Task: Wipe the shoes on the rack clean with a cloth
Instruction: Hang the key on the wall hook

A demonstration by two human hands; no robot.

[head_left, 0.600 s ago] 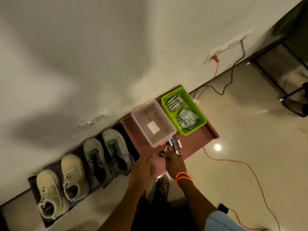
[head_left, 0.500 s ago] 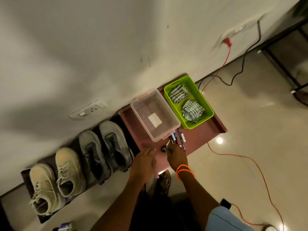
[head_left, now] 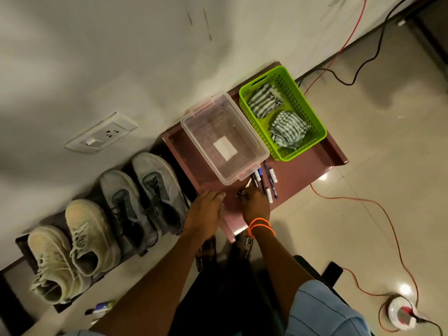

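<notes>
Striped cloths (head_left: 288, 129), soft and light, wait at two o'clock in the green basket (head_left: 312, 112); pinch a fold. Left hand (head_left: 206, 212) flat and relaxed, right hand (head_left: 254, 204) pinching something small.

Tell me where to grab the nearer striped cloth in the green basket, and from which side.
Pinch the bunched top folds of the nearer striped cloth, coming straight down from above: the green basket walls block the sides, and the crumpled peak offers loose fabric.

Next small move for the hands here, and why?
Probably reach the right hand to the green basket for a cloth: neither hand holds one, the left hand rests open, and the shoes sit unwiped.
</notes>
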